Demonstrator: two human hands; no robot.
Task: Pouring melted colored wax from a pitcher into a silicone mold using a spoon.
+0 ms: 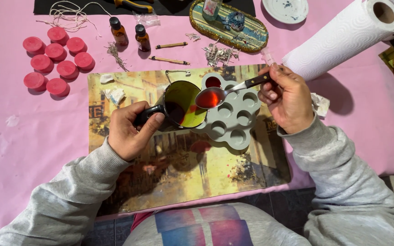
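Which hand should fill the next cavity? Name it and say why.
Probably the right hand: it holds the metal spoon of red liquid over the grey mould tray. The left hand steadies the dark tilted pot.

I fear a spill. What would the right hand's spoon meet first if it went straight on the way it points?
Probably the pot held by the left hand: the spoon in the right hand points left at its rim, above the mould. Depth is unclear.

Pliers (134,5) and white plate (285,9) cut off at top edge (paper-towel roll (343,38) too).
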